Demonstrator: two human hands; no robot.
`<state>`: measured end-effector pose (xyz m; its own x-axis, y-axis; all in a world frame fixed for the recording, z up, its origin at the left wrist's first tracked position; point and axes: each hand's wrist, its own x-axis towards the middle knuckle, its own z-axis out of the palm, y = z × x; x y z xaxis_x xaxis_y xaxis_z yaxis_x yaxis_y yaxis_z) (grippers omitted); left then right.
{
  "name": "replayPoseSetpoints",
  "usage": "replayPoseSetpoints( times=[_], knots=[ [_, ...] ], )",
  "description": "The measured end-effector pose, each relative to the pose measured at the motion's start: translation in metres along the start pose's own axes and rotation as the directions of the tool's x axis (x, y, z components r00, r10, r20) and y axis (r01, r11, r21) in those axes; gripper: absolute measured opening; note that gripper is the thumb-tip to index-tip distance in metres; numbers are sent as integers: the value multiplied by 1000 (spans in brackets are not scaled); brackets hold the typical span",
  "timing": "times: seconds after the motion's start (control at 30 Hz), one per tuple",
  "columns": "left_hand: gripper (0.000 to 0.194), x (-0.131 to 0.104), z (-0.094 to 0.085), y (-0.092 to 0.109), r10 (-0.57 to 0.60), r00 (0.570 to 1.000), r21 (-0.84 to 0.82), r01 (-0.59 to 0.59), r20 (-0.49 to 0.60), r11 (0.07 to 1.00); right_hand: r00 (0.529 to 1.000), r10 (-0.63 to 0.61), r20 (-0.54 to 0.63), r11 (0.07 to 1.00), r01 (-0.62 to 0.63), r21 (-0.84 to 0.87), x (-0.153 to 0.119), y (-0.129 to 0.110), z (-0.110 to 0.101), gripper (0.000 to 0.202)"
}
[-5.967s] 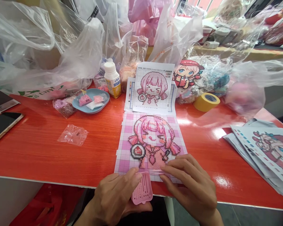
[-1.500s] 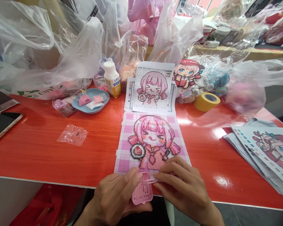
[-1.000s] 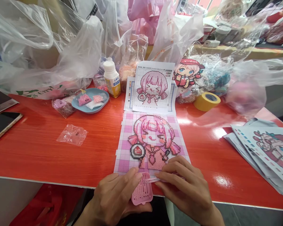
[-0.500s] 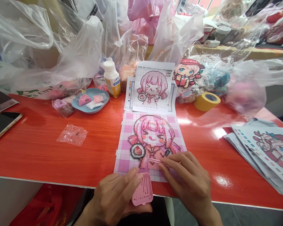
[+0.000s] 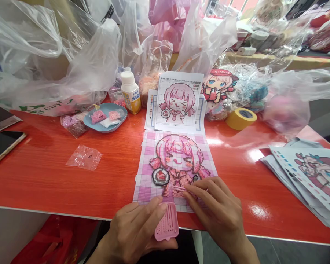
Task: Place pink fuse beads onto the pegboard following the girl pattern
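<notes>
A bead picture of a pink-haired character (image 5: pixel 178 154) lies on a purple-and-white checked grid sheet (image 5: pixel 145 157) near the table's front edge. My left hand (image 5: pixel 137 227) grips a small pink ridged tray (image 5: pixel 167 223) with beads in its grooves, just below the sheet. My right hand (image 5: pixel 217 209) pinches pink tweezers (image 5: pixel 178 188), whose tips are over the lower body of the bead picture. Whether a bead is between the tips is too small to tell. A printed pattern (image 5: pixel 178 101) of the same character stands behind the sheet.
A blue plate (image 5: pixel 121 123) with bead bags and a white bottle (image 5: pixel 130 93) are behind on the left. An empty-looking plastic bag (image 5: pixel 85 157) and a phone (image 5: pixel 5 145) lie left. Yellow tape (image 5: pixel 241 119) and printed sheets (image 5: pixel 313 176) are right. Plastic bags line the back.
My right hand and the tweezers have shifted slightly to the left over the bead picture. My left hand and the pink tray are nearly unmoved.
</notes>
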<state>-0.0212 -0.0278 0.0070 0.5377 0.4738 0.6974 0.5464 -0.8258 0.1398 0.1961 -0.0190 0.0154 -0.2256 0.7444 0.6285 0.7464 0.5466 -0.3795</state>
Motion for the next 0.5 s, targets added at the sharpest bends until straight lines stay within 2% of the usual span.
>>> replayPoseSetpoints(
  times=[0.5],
  knots=[
    [47, -2, 0, 0, 5, 1000, -14, -5, 6, 1000, 1000, -4, 7, 1000, 4, -8, 0, -1, 2, 12]
  ],
)
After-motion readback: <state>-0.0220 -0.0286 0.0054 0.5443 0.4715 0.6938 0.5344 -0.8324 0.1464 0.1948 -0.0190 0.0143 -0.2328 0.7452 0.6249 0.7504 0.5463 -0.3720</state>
